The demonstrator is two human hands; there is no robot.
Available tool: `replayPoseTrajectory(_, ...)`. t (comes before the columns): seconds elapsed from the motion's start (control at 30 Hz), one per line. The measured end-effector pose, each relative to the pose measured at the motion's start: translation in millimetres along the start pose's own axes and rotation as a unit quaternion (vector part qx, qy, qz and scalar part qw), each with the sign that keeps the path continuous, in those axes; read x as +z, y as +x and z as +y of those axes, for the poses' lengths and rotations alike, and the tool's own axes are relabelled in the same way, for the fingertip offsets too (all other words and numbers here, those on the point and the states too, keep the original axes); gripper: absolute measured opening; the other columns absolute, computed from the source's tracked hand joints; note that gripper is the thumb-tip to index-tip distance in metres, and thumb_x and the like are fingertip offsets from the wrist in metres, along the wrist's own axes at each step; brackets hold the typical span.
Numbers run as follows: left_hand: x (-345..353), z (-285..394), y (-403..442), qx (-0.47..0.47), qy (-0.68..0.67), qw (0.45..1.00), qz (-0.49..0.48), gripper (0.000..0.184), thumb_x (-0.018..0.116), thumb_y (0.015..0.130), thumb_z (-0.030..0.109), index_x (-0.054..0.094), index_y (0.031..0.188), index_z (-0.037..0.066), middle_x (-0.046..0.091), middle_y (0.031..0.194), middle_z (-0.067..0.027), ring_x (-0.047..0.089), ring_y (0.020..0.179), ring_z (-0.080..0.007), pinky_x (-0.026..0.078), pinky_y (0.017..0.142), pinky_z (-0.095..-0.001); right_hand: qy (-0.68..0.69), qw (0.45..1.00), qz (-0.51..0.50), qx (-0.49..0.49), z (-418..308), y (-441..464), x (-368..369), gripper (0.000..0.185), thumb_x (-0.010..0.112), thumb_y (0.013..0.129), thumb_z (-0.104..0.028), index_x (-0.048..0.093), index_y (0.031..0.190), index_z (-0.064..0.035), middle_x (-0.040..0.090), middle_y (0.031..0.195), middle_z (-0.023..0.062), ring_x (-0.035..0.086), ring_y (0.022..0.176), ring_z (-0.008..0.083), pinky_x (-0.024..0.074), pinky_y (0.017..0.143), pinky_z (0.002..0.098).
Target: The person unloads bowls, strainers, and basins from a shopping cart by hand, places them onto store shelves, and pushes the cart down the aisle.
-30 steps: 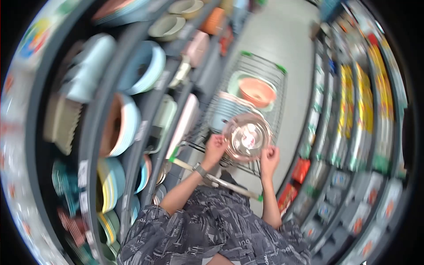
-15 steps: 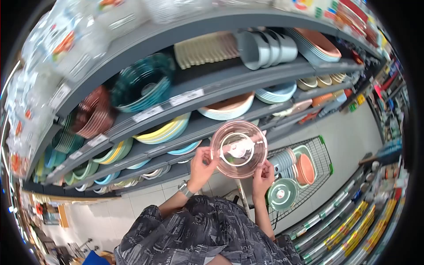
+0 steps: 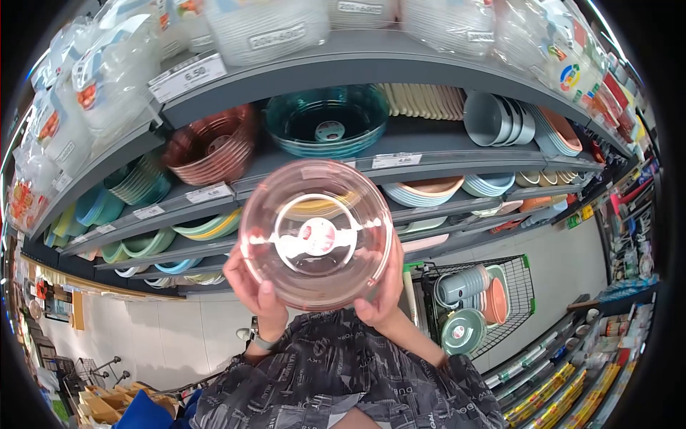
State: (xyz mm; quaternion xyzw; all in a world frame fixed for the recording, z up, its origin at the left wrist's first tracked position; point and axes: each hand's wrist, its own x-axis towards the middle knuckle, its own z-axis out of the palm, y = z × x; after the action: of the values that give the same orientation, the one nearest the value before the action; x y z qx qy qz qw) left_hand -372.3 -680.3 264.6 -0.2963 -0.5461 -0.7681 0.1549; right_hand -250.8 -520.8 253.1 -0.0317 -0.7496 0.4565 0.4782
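A clear pink bowl [image 3: 316, 232] with a round label at its centre is held up in front of my chest. My left hand [image 3: 261, 293] grips its lower left rim, with a watch on the wrist. On the lower right side, my right hand [image 3: 384, 286] holds the same bowl, thumb on the near edge. Behind it on the shelf stand a stack of clear red bowls [image 3: 213, 146] and a stack of teal bowls [image 3: 327, 123].
To the right is a shopping cart [image 3: 525, 289] holding a green bowl [image 3: 463, 331], an orange bowl [image 3: 495, 300] and grey containers [image 3: 464, 284]. Wrapped clear containers [image 3: 264, 28] line the top shelf [image 3: 400, 68]. Rolled goods [image 3: 564, 393] fill the lower right shelves.
The view has turned toward the left shelves. The pink bowl has come up and closer, away from the cart, and my hands have moved with it, still holding its rim.
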Motion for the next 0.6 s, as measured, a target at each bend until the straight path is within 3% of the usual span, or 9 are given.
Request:
replayPoseTrajectory(0.03,-5.5,4.8,4.4,-0.004,0.037,0.999,0.031,0.079,0.057,0.089,0.056,0.036,0.137,-0.003,0.045,0.144,-0.0270,0.046,0.135,-0.0349,0.035,0.112,-0.0462,0.033,0.999,-0.024,-0.026,-5.5,9.1,11.2,0.106,0.071,0.084,-0.052,0.022,0.149,0.0153,0.031,0.152,0.0353,0.036,0.140,0.0470,0.0342,0.112,0.0506)
replayPoseTrajectory(0.07,-9.4,9.8,11.3,-0.006,0.030,0.999,0.044,0.085,0.056,0.089,0.057,0.032,0.143,-0.004,0.040,0.149,-0.0268,0.040,0.139,-0.0371,0.030,0.114,-0.0470,0.066,0.995,-0.048,-0.053,-10.1,19.4,20.0,0.113,0.074,0.080,-0.054,0.019,0.150,0.0147,0.030,0.152,0.0351,0.034,0.141,0.0470,0.0335,0.113,0.0508)
replayPoseTrajectory(0.13,-16.7,16.1,28.3,0.029,0.054,0.997,0.041,0.093,0.052,0.088,0.062,0.028,0.148,-0.004,0.034,0.153,-0.0276,0.034,0.143,-0.0382,0.024,0.117,-0.0472,-0.007,0.989,-0.110,-0.096,-17.1,40.9,31.8,0.126,0.085,0.071,-0.052,0.013,0.152,0.0137,0.028,0.154,0.0345,0.034,0.141,0.0464,0.0319,0.114,0.0509)
replayPoseTrajectory(0.17,-21.3,18.1,37.7,0.028,0.053,0.997,0.038,0.093,0.052,0.088,0.062,0.028,0.148,-0.004,0.034,0.153,-0.0276,0.034,0.143,-0.0382,0.024,0.117,-0.0472,0.019,0.990,-0.122,-0.066,-24.0,52.0,42.0,0.133,0.092,0.063,-0.046,0.013,0.152,0.0134,0.027,0.154,0.0334,0.034,0.141,0.0459,0.0303,0.115,0.0508)
replayPoseTrajectory(0.27,-34.0,26.6,60.8,0.059,0.049,0.997,0.023,0.098,0.048,0.086,0.065,0.024,0.152,-0.004,0.030,0.156,-0.0280,0.030,0.146,-0.0384,0.019,0.119,-0.0476,0.066,0.988,-0.109,-0.085,-24.1,74.6,67.8,0.134,0.094,0.062,-0.044,0.013,0.153,0.0105,0.029,0.153,0.0300,0.033,0.142,0.0427,0.0308,0.115,0.0497)
replayPoseTrajectory(0.33,-41.7,33.0,73.1,0.058,0.084,0.994,0.033,0.110,0.052,0.083,0.077,0.022,0.152,-0.004,0.029,0.156,-0.0271,0.030,0.146,-0.0374,0.021,0.117,-0.0486,0.084,0.987,-0.107,-0.087,-30.6,87.7,80.5,0.134,0.094,0.062,-0.045,0.013,0.154,0.0102,0.030,0.153,0.0297,0.034,0.142,0.0418,0.0315,0.114,0.0491)
replayPoseTrajectory(0.37,-44.6,31.1,77.4,0.089,0.087,0.992,0.031,0.099,0.048,0.086,0.066,0.025,0.154,-0.002,0.030,0.157,-0.0269,0.030,0.146,-0.0381,0.019,0.118,-0.0486,0.100,0.986,-0.103,-0.086,-33.4,93.1,85.1,0.133,0.094,0.062,-0.046,0.014,0.154,0.0098,0.030,0.152,0.0294,0.035,0.141,0.0408,0.0323,0.114,0.0484)
replayPoseTrajectory(0.47,-48.0,39.5,91.9,0.076,0.088,0.992,0.046,0.108,0.051,0.084,0.077,0.023,0.152,-0.003,0.029,0.157,-0.0247,0.030,0.146,-0.0358,0.021,0.118,-0.0474,0.088,0.986,-0.096,-0.107,-32.8,104.8,102.3,0.133,0.093,0.062,-0.047,0.016,0.153,0.0105,0.032,0.152,0.0294,0.036,0.141,0.0400,0.0329,0.114,0.0473)
replayPoseTrajectory(0.6,-55.7,37.1,114.8,0.064,0.041,0.995,0.060,0.094,0.056,0.088,0.060,0.028,0.151,-0.003,0.035,0.155,-0.0233,0.033,0.145,-0.0338,0.022,0.118,-0.0459,0.128,0.985,-0.060,-0.098,-28.0,126.0,124.3,0.127,0.093,0.063,-0.047,0.021,0.152,0.0103,0.040,0.146,0.0254,0.048,0.129,0.0340,0.0405,0.105,0.0427)
